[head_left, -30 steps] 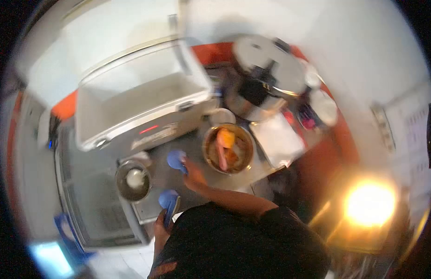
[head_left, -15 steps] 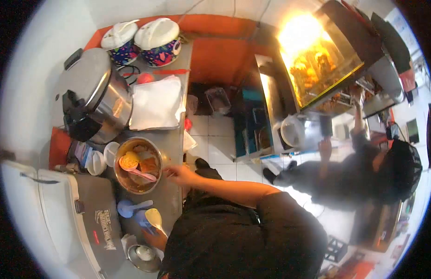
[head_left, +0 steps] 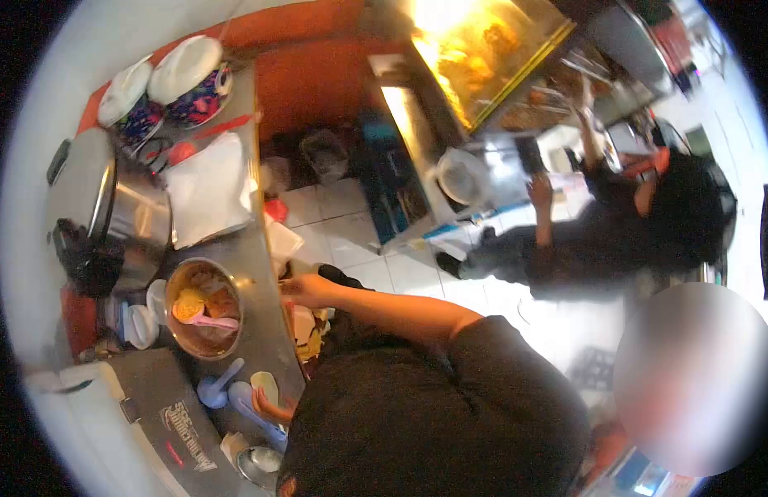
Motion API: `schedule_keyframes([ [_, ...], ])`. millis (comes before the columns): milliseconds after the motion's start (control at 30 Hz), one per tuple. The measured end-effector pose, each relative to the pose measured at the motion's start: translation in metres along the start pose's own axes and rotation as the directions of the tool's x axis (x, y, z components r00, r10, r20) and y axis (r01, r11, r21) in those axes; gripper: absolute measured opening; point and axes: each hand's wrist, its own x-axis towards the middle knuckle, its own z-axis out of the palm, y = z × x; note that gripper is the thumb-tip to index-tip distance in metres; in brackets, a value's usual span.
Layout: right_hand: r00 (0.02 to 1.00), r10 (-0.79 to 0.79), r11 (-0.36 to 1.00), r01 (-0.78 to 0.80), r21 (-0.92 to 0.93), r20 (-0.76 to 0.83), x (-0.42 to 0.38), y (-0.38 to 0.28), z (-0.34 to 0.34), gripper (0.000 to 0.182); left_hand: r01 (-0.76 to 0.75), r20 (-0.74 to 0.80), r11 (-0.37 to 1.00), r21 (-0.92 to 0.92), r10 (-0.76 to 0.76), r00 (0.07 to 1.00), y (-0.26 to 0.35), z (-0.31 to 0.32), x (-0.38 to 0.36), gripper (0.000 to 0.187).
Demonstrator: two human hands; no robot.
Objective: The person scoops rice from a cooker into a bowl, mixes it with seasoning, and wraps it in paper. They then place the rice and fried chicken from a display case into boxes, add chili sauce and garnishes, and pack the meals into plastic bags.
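"Can you read any writing here?"

"No word for certain. Large pale lettering [head_left: 185, 428] runs at a slant across the dark side of the cooler box [head_left: 144, 383], but it is too blurred to spell out."

"And beside it?"

"A small red marking [head_left: 175, 452] on the same side, also too small and smeared to read."

A warm lamp glows over the display case [head_left: 500, 50], its top edge blown out to yellow-white. The white floor [head_left: 417, 269] glares beside dim, under-lit recesses. Fisheye distortion bends everything toward black corners; motion blur softens details, and a smeared oval hides the lower right.
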Motion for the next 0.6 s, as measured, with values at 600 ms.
schedule_keyframes([
  [600, 0.904, 0.191, 0.906, -0.012, 0.423, -0.383, -0.186, 0.078, -0.062, 0.040, -0.181, 0.499, 0.918, -0.352, 0.348, 0.793, 0.211, 0.067, 0.152, 0.030],
])
